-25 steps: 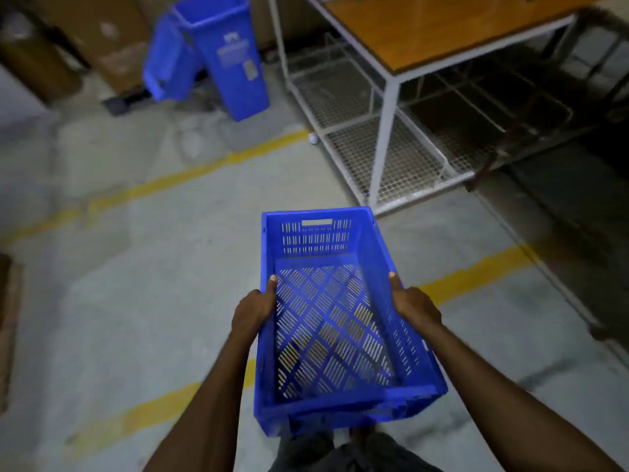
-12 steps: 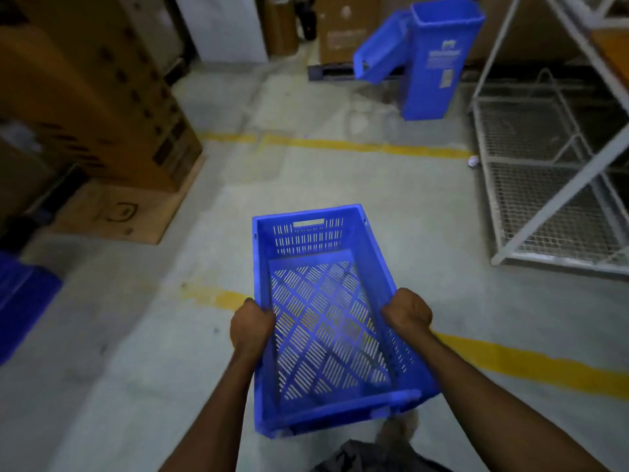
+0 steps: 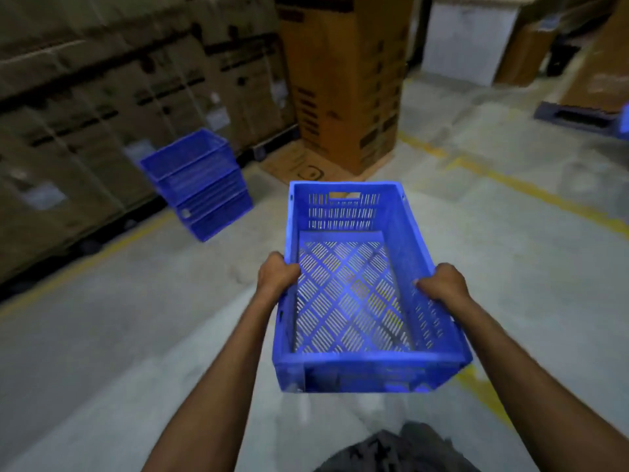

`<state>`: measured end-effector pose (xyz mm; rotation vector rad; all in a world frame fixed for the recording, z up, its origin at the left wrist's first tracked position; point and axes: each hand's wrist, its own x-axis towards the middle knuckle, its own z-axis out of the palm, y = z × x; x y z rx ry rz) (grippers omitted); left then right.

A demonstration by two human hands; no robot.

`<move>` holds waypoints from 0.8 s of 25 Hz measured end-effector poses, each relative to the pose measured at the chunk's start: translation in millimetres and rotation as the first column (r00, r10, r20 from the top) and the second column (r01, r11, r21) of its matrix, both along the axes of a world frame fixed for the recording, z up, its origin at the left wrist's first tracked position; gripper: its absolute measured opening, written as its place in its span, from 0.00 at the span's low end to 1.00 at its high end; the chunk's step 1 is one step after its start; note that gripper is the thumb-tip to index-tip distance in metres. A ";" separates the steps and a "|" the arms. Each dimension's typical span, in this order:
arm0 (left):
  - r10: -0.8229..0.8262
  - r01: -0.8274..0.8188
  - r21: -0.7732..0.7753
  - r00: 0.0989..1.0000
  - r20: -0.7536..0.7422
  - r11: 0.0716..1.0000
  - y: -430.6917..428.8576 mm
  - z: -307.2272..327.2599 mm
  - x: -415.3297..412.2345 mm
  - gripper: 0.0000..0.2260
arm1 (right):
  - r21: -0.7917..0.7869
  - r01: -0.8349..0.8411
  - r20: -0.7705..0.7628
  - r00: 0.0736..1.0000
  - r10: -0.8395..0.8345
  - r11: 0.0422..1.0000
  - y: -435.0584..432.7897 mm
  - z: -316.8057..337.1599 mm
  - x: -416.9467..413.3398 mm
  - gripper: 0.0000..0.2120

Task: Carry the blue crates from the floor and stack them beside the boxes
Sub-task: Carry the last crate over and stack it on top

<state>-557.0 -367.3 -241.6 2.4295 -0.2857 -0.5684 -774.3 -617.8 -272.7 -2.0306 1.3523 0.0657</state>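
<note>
I carry an empty blue perforated crate (image 3: 347, 212) in front of me, above the concrete floor. My left hand (image 3: 276, 277) grips its left long rim and my right hand (image 3: 442, 284) grips its right long rim, fingers curled over the edges. Ahead to the left, a stack of blue crates (image 3: 197, 182) stands on the floor against a row of large cardboard boxes (image 3: 102, 107).
A tall brown cardboard box (image 3: 343, 80) stands ahead on a flattened carton. Yellow floor lines (image 3: 531, 192) run across the concrete. A dark pallet (image 3: 575, 115) and more boxes lie at the far right. A white panel (image 3: 466, 42) leans at the back.
My view has swung left: the blue bin and wire rack have left the frame, and the crate stack and box wall have come into sight. Both hands keep their grip on the crate.
</note>
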 end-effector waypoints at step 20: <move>0.506 -0.505 -0.034 0.859 0.084 0.863 163.6 16.6 443.3 0.14 | 0.021 -0.544 0.082 0.837 0.541 0.839 84.3 39.8 608.2 0.11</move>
